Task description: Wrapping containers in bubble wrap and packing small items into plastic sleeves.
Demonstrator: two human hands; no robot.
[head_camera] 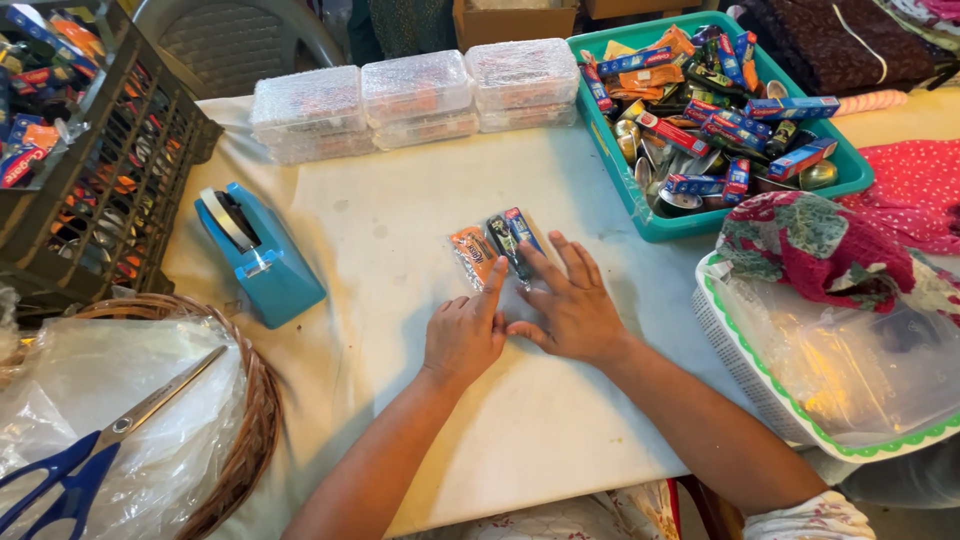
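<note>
A small clear plastic packet (495, 246) lies flat on the white table cover (400, 220), holding an orange sachet, a dark item and a small blue box side by side. My left hand (462, 332) rests just below it, index finger stretched onto the packet's lower edge. My right hand (568, 302) lies flat beside it, fingers spread, fingertips pressing the packet's right lower corner. Neither hand grips anything.
A blue tape dispenser (262, 255) stands at left. Bubble-wrapped boxes (415, 95) line the back. A teal tray (645, 215) with small boxes and sachets sits at right, a black crate (130, 180) at far left, scissors (110, 435) on a basket, a white tray (745, 375) with plastic bags at right.
</note>
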